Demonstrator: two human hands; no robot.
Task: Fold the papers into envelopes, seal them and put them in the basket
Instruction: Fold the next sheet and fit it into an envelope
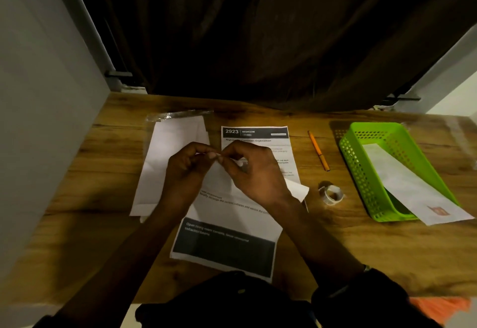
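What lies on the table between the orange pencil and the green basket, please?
Head view: only bare wooden table lies between the pencil and the basket.

Wooden table across the lower half of the frame, grain running left to right. Left of centre, white envelopes in a stack, clear wrapper at its far end. Centre, printed sheet headed "2923", overlapped by a second sheet with a dark band, nearer the bottom edge. Right of centre, orange pencil, lying apart; just below it, tape roll. Far right, green basket, standing on the wood.
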